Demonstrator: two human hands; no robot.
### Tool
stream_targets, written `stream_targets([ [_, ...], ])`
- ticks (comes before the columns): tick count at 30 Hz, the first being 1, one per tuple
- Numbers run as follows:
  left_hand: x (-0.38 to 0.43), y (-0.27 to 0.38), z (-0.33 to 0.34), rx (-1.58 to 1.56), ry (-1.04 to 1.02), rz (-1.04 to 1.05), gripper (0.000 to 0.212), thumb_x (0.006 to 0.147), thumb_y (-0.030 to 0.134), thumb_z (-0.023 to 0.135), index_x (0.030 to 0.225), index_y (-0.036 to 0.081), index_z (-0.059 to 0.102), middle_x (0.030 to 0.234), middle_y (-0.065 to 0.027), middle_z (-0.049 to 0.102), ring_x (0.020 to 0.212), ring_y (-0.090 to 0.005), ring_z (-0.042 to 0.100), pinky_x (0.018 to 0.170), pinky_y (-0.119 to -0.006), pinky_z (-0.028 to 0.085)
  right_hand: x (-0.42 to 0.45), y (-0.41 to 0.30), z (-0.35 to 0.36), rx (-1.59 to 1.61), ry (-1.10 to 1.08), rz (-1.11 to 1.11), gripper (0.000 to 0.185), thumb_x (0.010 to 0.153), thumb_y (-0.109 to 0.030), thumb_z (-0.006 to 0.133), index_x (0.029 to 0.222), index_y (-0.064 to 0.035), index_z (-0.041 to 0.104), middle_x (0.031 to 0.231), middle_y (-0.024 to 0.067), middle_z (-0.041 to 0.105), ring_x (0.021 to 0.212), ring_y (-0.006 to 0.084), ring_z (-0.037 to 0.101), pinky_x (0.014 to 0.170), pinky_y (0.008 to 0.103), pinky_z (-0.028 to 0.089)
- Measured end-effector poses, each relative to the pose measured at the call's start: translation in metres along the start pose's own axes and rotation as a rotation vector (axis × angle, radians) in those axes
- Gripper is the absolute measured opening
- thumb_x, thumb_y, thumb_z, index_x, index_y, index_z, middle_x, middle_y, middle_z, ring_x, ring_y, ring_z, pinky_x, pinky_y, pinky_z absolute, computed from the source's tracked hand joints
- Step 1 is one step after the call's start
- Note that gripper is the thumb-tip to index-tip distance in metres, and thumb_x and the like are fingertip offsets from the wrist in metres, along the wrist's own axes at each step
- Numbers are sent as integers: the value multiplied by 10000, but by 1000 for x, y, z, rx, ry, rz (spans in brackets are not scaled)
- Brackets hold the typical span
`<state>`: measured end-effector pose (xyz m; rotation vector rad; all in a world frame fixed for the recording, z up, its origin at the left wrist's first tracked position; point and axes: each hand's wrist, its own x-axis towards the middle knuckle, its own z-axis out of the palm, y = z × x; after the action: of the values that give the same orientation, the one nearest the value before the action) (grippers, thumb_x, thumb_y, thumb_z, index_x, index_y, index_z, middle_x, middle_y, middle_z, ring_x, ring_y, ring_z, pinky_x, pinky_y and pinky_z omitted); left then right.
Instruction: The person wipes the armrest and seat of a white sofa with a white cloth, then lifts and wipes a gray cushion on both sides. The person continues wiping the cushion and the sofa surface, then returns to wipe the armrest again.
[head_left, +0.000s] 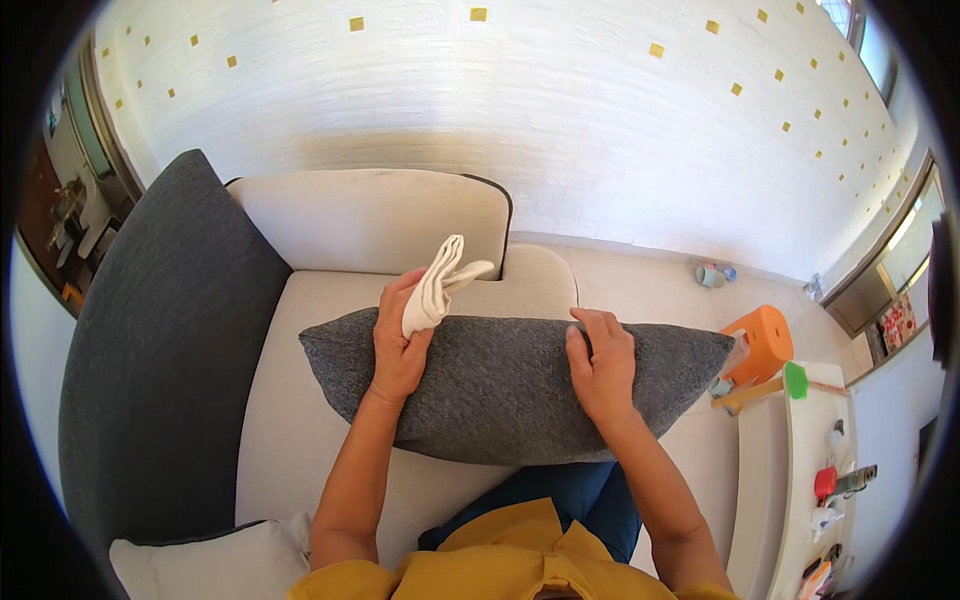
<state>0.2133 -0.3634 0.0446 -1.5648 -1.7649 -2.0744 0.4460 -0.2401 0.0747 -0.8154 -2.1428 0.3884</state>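
Note:
A dark grey fabric cushion (502, 390) stands on edge across my lap, its pointed corners out to left and right. Bunched in my left hand (397, 345) is a folded cream cloth (435, 292), its loose end sticking up above the fist. That hand rests against the cushion's left part. My right hand (604, 360) lies over the cushion's upper edge on the right, with the thumb and fingers bent around it. Whether those fingers pinch the fabric firmly is hard to see.
A cream sofa (300, 322) with a dark grey backrest cushion (157, 360) extends to the left. A pale cushion (210, 562) lies at lower left. On the right are an orange plastic stool (765, 345) and a white cabinet (799, 442) bearing small items. Cups (709, 276) lie near the wall.

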Motion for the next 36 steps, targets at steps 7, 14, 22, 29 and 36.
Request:
stream_targets([
  [7,-4,-4,2,281,-98,248,621,929,214,620,1458,-29,404,1482,-225,425,1344,-370,447,1140,-446,339,17,-93,64,728,-297,4,486,954,-260,692,1372,-59,545,1299,141,579,1222,237,573,996,381,480],
  [14,-6,-5,-12,79,113,207,564,1036,353,480,1463,-12,427,1519,-213,401,1386,-340,415,1118,-483,374,35,-79,58,853,105,-44,368,946,20,556,1300,-61,612,1252,115,647,1112,245,646,949,329,493],
  [22,3,-22,6,50,295,11,425,1110,269,312,1260,-14,592,1265,-134,582,1140,-228,585,946,-363,501,-3,-32,-19,74,-533,-510,489,836,-191,707,1314,-142,619,1330,92,598,1277,327,545,1080,471,394],
  [29,-3,-12,4,137,255,0,276,1075,140,410,1135,-7,636,1124,-114,635,992,-214,616,881,-334,508,1,-59,23,-293,-389,-132,631,869,-498,674,1356,-112,567,1381,190,532,1307,370,472,1040,608,331],
  [36,-7,-15,1,201,187,-36,179,1039,90,497,1055,-8,646,992,-107,647,921,-222,626,812,-331,513,-16,-49,27,-318,-343,-330,586,837,-388,711,1353,-147,571,1191,135,547,1148,317,520,950,539,367],
])
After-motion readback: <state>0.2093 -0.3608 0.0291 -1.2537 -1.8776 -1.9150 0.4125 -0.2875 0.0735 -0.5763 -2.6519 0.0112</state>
